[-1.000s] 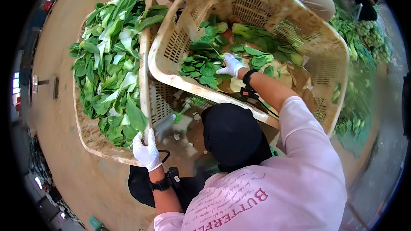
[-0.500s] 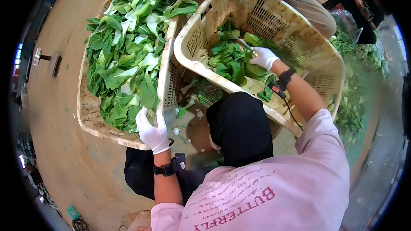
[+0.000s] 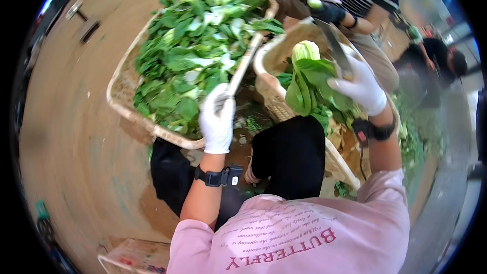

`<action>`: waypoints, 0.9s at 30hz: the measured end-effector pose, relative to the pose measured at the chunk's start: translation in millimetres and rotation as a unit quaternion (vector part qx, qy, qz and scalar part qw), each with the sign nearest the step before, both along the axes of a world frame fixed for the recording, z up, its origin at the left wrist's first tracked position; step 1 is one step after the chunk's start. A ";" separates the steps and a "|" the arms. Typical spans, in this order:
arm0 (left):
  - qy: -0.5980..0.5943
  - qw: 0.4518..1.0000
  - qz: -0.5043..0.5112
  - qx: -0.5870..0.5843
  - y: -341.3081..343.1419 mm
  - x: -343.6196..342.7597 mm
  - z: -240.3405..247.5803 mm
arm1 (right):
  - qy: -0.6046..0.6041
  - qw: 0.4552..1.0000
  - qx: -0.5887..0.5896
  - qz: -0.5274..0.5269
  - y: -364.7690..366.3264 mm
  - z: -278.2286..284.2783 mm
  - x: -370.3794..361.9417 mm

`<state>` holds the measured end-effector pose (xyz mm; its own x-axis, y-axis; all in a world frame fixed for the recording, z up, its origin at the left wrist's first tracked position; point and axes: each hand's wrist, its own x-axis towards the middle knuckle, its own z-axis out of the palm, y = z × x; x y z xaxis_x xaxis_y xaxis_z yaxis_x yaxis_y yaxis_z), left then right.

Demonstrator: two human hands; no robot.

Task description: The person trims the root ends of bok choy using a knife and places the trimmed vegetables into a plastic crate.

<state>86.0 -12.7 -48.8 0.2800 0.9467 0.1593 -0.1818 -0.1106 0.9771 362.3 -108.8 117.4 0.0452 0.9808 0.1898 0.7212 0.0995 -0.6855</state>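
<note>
My right hand, in a white glove, is closed on a knife whose blade points up and away. The same hand holds a bok choy by its leaves, pale base upward, above the right crate. My left hand, also gloved, is beside the near right rim of the left crate. Its fingers are curled, with a gap to the thumb, and nothing shows in them. Loose bok choy leaves are heaped in that crate.
Across the right crate, a person's black-gloved hand holds a pale green piece. My bent knee is between the crates. More greens lie at the right. Another person is farther off. A low crate stands behind at the left.
My right hand has come up out of the right crate with the knife, now with a bok choy. My left hand has moved off the leaves to beside the rim. The view has shifted.
</note>
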 end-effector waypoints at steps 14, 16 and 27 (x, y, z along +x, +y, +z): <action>-0.103 0.992 0.053 0.046 5.4 -90.5 53.7 | 0.195 0.978 0.063 0.027 65.6 -74.8 -130.1; -0.050 0.995 0.070 0.059 7.6 -102.4 54.5 | 0.024 0.994 0.065 0.083 67.5 -58.3 -163.0; 0.191 0.952 0.209 0.119 12.0 -112.3 48.1 | -0.297 0.927 0.164 0.161 104.1 -62.1 -218.7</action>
<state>-26.2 -0.7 -0.7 -0.0323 0.9379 0.3455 0.2903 -0.3219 0.9012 143.6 -4.7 55.3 -0.4473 0.8104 0.3783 0.8586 0.5075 -0.0721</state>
